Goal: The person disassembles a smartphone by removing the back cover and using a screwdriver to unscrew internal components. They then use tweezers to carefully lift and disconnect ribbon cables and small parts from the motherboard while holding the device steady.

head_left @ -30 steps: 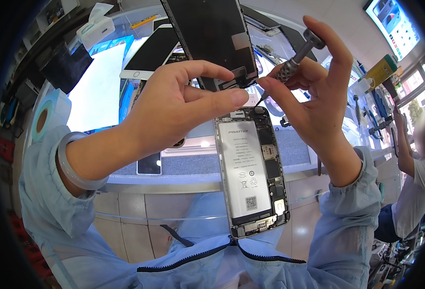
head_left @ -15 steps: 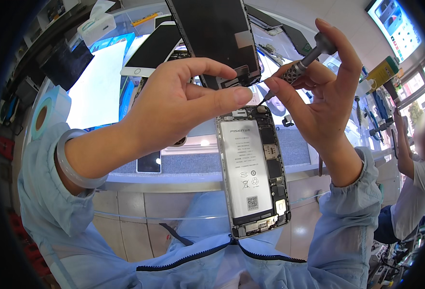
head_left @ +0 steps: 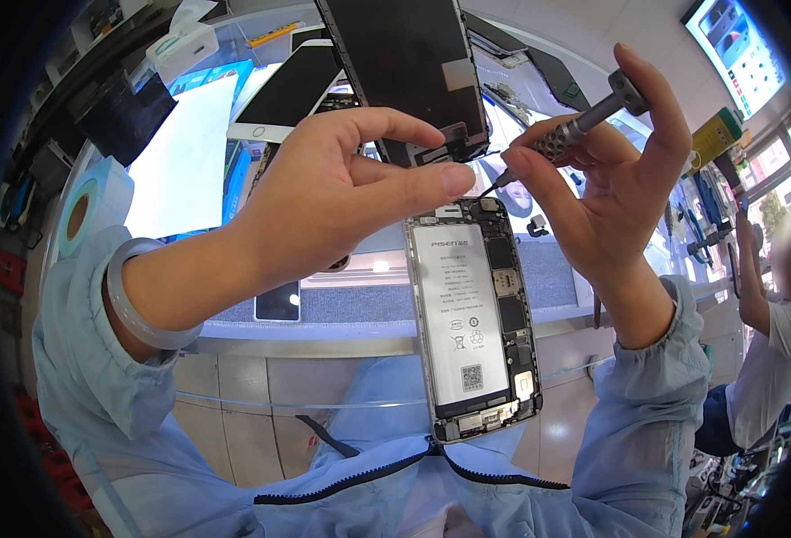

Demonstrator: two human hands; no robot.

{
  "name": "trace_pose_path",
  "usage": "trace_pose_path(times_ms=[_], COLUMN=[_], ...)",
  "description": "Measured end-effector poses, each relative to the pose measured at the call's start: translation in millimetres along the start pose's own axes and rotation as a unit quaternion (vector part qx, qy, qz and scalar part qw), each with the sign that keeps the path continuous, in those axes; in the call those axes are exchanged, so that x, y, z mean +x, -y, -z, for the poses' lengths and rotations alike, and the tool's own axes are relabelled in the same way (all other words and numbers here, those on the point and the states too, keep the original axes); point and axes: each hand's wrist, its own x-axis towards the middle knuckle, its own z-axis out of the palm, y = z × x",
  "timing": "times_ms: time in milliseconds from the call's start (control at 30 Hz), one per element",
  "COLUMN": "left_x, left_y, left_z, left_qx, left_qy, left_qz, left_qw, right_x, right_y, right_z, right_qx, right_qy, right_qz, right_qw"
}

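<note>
An opened smartphone (head_left: 456, 314) extends past the table's front edge, its white battery and dark boards facing up. Its detached-side screen panel (head_left: 404, 67) stands up at the far end, inner side toward me. My left hand (head_left: 359, 179) is at the joint between the two, index finger by the panel's lower end and thumb by the phone's top edge; its other fingers are partly hidden. My right hand (head_left: 606, 184) grips a grey screwdriver (head_left: 561, 139), index finger on the end cap and thumb low on the shaft. The screwdriver's tip meets the phone's top end.
A white phone (head_left: 288, 94) and a bright white sheet (head_left: 180, 152) lie left of the panel. A tape roll (head_left: 90, 202) and a tissue box (head_left: 183, 49) stand farther left. At right are a yellow-green bottle (head_left: 713, 139) and another person (head_left: 763, 350).
The screwdriver's handle end and my right index finger have shifted slightly right. The tip stays at the phone's top end. My left hand and the phone have barely moved.
</note>
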Motion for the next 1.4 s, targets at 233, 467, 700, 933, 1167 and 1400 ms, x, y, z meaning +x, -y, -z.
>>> trace_pose_path(times_ms=[233, 467, 700, 933, 1167, 1400], left_x=[1.2, 0.7, 1.7, 1.0, 0.5, 2.6], left_y=[0.0, 2.4, 1.9, 1.2, 1.4, 2.5], left_z=[-0.5, -0.1, -0.4, -1.1, -1.2, -0.6], left_qx=[-0.002, -0.013, -0.007, -0.006, -0.006, -0.019], left_qy=[0.005, 0.006, 0.006, 0.003, 0.002, 0.009], left_qz=[0.007, -0.005, -0.002, 0.0, -0.003, -0.003], left_qw=[1.0, 1.0, 1.0, 1.0, 1.0, 1.0], right_x=[-0.8, -1.7, -2.6, -0.1, -0.7, 3.2], right_y=[-0.7, -2.0, -2.0, 4.6, 2.0, 1.3], right_z=[-3.6, -3.3, -1.9, -5.2, -4.9, -5.4], right_qx=[-0.025, -0.026, -0.036, -0.014, -0.008, 0.059], right_qy=[-0.015, -0.008, 0.0, -0.021, -0.008, -0.033], right_qz=[-0.008, -0.005, 0.007, -0.017, -0.032, -0.168], right_qw=[1.0, 1.0, 0.999, 1.0, 0.999, 0.983])
